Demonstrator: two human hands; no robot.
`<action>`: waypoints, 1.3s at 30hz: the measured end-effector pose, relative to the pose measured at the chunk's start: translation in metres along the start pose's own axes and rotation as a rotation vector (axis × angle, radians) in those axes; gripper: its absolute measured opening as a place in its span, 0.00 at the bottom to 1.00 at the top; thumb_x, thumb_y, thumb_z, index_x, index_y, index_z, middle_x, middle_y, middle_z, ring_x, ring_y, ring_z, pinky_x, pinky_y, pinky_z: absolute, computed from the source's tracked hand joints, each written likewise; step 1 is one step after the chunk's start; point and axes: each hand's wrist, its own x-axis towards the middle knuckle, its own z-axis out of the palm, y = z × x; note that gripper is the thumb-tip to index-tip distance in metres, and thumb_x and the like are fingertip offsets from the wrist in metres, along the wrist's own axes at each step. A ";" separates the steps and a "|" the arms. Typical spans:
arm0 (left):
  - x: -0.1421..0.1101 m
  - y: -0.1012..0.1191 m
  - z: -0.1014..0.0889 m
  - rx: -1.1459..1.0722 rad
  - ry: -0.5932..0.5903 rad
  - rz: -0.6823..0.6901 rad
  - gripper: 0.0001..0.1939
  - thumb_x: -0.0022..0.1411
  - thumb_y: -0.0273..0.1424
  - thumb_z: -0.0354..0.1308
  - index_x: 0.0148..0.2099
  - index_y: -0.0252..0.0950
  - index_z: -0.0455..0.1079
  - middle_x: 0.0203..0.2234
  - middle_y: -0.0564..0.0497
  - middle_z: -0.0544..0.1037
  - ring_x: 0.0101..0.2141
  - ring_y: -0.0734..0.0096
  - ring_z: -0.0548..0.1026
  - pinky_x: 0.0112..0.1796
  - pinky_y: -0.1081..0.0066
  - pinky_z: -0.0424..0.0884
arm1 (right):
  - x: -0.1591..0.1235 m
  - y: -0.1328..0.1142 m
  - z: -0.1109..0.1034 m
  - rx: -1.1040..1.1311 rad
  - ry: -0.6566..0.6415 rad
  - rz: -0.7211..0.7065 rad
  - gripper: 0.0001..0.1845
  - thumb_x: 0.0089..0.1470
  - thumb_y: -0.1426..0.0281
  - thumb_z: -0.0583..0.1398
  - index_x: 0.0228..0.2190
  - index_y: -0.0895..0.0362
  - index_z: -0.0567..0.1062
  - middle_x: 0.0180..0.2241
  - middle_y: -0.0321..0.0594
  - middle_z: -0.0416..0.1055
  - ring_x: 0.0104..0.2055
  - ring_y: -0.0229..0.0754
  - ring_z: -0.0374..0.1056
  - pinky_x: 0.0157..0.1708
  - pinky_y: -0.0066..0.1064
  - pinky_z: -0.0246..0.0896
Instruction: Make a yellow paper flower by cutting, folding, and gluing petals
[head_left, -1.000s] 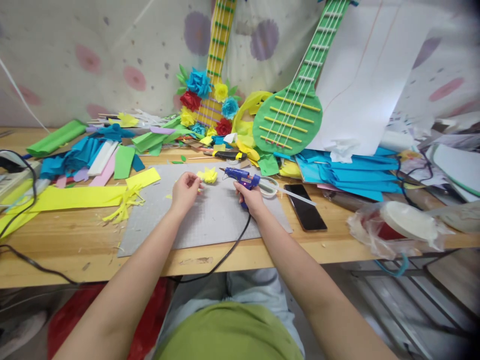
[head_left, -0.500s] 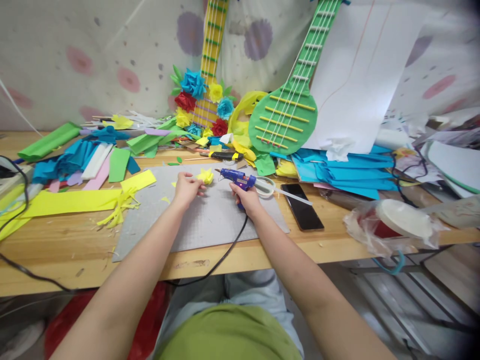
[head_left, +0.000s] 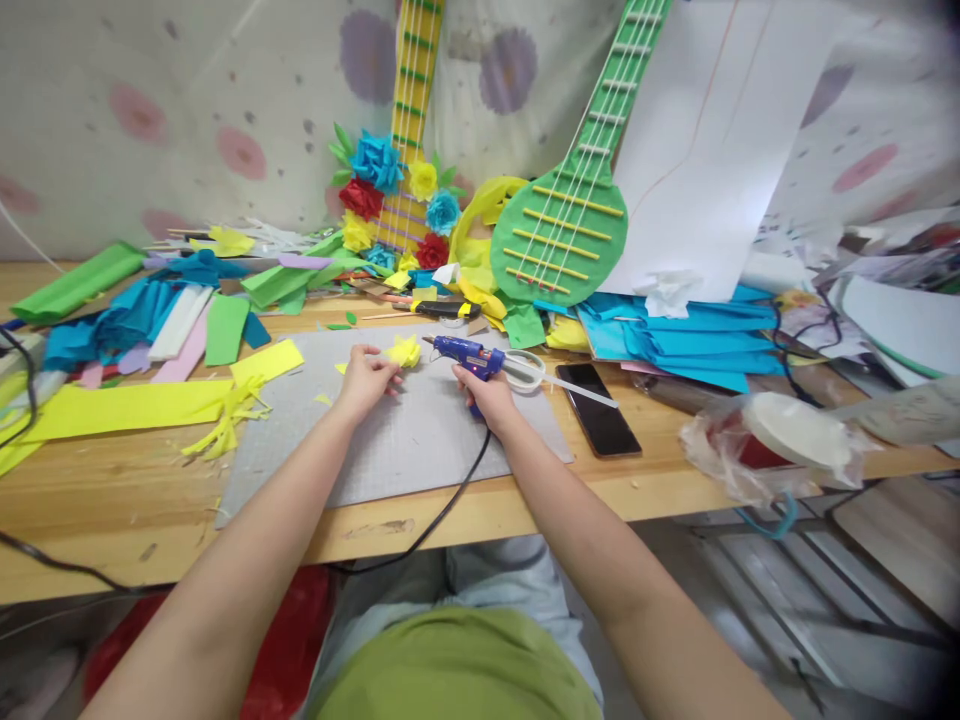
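Observation:
My left hand (head_left: 363, 378) pinches a small yellow paper flower (head_left: 403, 351) just above the grey cutting mat (head_left: 397, 440). My right hand (head_left: 484, 395) is wrapped round the handle of a blue glue gun (head_left: 466, 353), whose nozzle points left at the flower, a short gap away. The gun's black cord (head_left: 442, 510) runs back over the mat and off the table's front edge.
Scissors (head_left: 525, 368) and a black phone (head_left: 598, 409) lie right of the gun. Yellow paper strips (head_left: 135, 405) and scraps lie on the left. Two paper guitars (head_left: 559, 230) with paper flowers (head_left: 375, 165) lean against the wall behind. A bagged white roll (head_left: 780, 440) sits at the right.
The view has drifted, so everything sits a little further left in the picture. Both hands keep their grips, and the nozzle stays close to the flower.

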 end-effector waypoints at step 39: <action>0.013 0.008 -0.011 0.308 -0.103 0.008 0.25 0.51 0.31 0.57 0.49 0.38 0.49 0.25 0.54 0.74 0.19 0.76 0.72 0.20 0.76 0.69 | 0.001 0.001 0.000 -0.031 -0.013 -0.003 0.15 0.39 0.57 0.61 0.22 0.58 0.70 0.18 0.33 0.66 0.13 0.29 0.54 0.13 0.24 0.52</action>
